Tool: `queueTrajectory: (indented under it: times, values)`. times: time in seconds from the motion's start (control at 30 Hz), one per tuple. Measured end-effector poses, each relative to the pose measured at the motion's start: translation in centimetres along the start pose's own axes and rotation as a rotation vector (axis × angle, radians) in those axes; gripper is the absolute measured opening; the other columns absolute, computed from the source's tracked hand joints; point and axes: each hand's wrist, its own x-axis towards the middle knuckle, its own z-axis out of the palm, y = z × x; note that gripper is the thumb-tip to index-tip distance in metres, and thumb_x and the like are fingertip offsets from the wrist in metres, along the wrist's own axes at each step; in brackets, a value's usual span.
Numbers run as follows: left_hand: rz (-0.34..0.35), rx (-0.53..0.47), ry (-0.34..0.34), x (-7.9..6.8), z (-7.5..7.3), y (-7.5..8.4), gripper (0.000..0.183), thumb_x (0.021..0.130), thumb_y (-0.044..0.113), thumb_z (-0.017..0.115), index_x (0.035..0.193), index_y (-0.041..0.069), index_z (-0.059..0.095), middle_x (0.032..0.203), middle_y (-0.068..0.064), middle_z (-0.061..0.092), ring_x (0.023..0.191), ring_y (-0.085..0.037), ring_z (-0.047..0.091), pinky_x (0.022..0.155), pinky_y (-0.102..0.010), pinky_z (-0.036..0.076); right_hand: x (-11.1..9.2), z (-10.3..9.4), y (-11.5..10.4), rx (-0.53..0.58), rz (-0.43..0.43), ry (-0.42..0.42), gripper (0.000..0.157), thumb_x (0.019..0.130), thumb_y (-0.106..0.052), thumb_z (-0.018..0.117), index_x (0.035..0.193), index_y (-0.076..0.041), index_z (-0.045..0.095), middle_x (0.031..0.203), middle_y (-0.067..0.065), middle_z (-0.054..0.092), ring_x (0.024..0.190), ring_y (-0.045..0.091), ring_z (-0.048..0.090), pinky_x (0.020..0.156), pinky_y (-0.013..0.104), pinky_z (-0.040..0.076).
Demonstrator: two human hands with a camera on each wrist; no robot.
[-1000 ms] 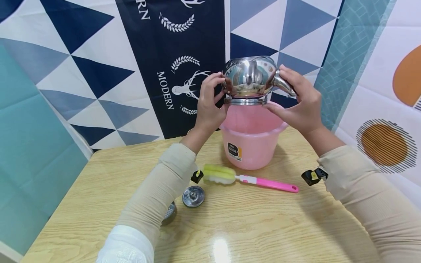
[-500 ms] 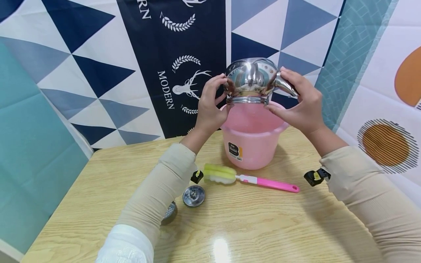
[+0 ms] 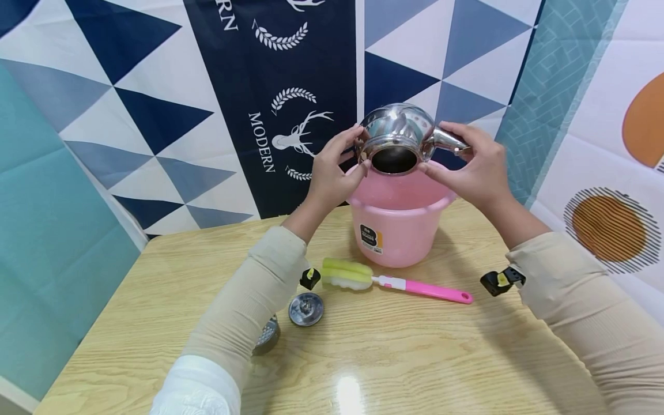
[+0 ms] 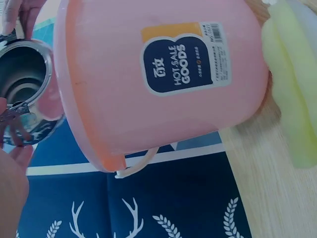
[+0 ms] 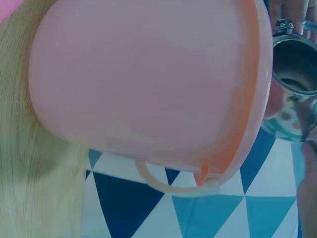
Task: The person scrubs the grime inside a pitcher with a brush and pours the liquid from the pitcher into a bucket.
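Observation:
A shiny steel teapot [image 3: 398, 124] is tipped above the pink bucket [image 3: 407, 237], its round dark mouth facing me. My left hand [image 3: 334, 170] grips one side, thumb near the rim. On the opposite side my right hand [image 3: 476, 164] curls its fingers over the metal piece sticking out from the body, with its thumb at the rim. Both wrist views catch the teapot's open mouth beyond the bucket's edge, where the inside walls look bare. The far side of the teapot is hidden.
On the wooden table [image 3: 363, 357] lies a sponge brush [image 3: 346, 274] with a pink handle, in front of the bucket. A small metal lid [image 3: 306, 309] sits nearer, beside a perforated strainer [image 3: 267, 337] partly covered by my left sleeve. Patterned walls stand behind and at right.
Between my two hands the teapot has rotated, so its mouth has swung from pointing down to facing me. It has also dropped slightly. The things on the table stay put.

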Motion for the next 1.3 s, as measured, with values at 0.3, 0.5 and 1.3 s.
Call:
queueTrajectory:
  times: [0.3,0.5,1.3]
  values:
    - [-0.144,-0.106,-0.004,0.2,-0.1,0.3,0.045,0.09,0.006,0.069,0.133,-0.001,0.057,0.137,-0.01,0.055,0.112,-0.015,0.059,0.084,-0.028,0.057,0.3,-0.2,-0.9,0.144,0.277,-0.099,0.054,0.075,-0.015,0.086,0.123,-0.003,0.064,0.109,0.0,0.065,0.09,-0.001,0.064,0.08,0.012,0.052]
    - [-0.198,-0.092,0.025,0.3,-0.1,0.8,0.038,0.095,0.013,0.065,0.13,0.0,0.06,0.133,-0.011,0.058,0.106,-0.018,0.062,0.093,-0.025,0.052,0.6,-0.4,-1.6,0.182,0.373,-0.122,0.046,0.078,-0.02,0.083,0.116,-0.002,0.064,0.103,-0.001,0.064,0.081,0.0,0.066,0.071,0.011,0.054]
    - [-0.477,-0.241,0.007,-1.6,-2.8,3.4,0.034,0.102,0.026,0.054,0.125,0.005,0.065,0.097,-0.009,0.068,0.065,-0.013,0.056,0.056,-0.029,0.059,0.6,-0.1,-6.0,-0.026,0.484,-0.185,0.053,0.08,-0.054,0.075,0.096,-0.005,0.063,0.074,0.0,0.069,0.062,0.002,0.067,0.061,0.017,0.048]
